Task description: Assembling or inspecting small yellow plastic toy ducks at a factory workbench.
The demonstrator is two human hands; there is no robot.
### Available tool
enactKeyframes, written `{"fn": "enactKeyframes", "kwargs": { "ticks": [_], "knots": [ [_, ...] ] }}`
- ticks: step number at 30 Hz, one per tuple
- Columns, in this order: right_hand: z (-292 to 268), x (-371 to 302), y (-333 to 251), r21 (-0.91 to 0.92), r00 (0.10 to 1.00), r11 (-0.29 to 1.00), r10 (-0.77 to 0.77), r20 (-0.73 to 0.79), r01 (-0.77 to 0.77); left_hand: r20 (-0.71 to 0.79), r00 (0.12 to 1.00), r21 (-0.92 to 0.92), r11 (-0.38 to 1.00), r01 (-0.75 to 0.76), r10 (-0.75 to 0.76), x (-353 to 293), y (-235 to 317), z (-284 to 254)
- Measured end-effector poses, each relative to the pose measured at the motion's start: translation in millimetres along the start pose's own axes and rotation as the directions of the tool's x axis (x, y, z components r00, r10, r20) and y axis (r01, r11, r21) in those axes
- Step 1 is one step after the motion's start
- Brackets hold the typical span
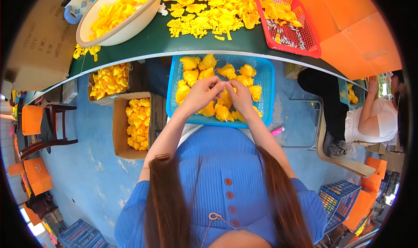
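Observation:
Over a blue plastic basket (pixel 271 80) on my lap, my hands meet with the fingertips pinched together. My left hand (pixel 203 93) is closed, thumb and forefinger toward the middle. Facing it, my right hand (pixel 239 95) is also closed, its fingertips touching or nearly touching the left ones. Whatever lies between the fingertips is too small and covered to make out. Several rounded yellow plastic pieces (pixel 209 61) lie in the basket around and below both hands. One yellow piece (pixel 224 101) shows just under the fingers; whether either hand touches it, I cannot tell.
Ahead, a green table (pixel 209 44) bears loose yellow parts (pixel 213 8), a cream basin (pixel 82 34) and a red basket (pixel 314 47) with small metallic pieces. Open cardboard boxes (pixel 119 134) of yellow parts stand left. At right sits another person (pixel 376 121); a chair (pixel 52 126) stands far left.

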State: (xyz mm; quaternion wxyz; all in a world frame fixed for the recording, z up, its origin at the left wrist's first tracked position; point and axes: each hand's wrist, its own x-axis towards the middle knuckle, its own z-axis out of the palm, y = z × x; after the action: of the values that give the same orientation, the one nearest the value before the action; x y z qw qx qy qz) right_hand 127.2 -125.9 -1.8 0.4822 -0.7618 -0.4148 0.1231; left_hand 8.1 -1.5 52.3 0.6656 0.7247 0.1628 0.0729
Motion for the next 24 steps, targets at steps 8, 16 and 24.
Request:
{"fn": "enactKeyframes", "kwargs": {
  "ticks": [8, 16, 24],
  "knots": [
    [-5.9, -0.2, -2.8, -0.052, 0.999, 0.998, 0.023, 0.046, -0.021, -0.273, 0.903, 0.233, 0.934, -0.272, 0.331, 44.7, 76.0, -69.3],
    [-8.4, 4.0, -4.5, -0.052, 0.996, 0.998, 0.035, 0.080, -0.031, -0.287, 0.720, 0.839, 0.528, -0.129, 0.632, 148.0, 70.3, -158.9],
    [-11.4, 3.9, -7.1, -0.045, 0.993, 0.997, 0.061, 0.104, -0.057, -0.287, 0.852, 0.939, 0.306, 0.159, 0.438, 208.0, 51.0, -192.5]
  ]
}}
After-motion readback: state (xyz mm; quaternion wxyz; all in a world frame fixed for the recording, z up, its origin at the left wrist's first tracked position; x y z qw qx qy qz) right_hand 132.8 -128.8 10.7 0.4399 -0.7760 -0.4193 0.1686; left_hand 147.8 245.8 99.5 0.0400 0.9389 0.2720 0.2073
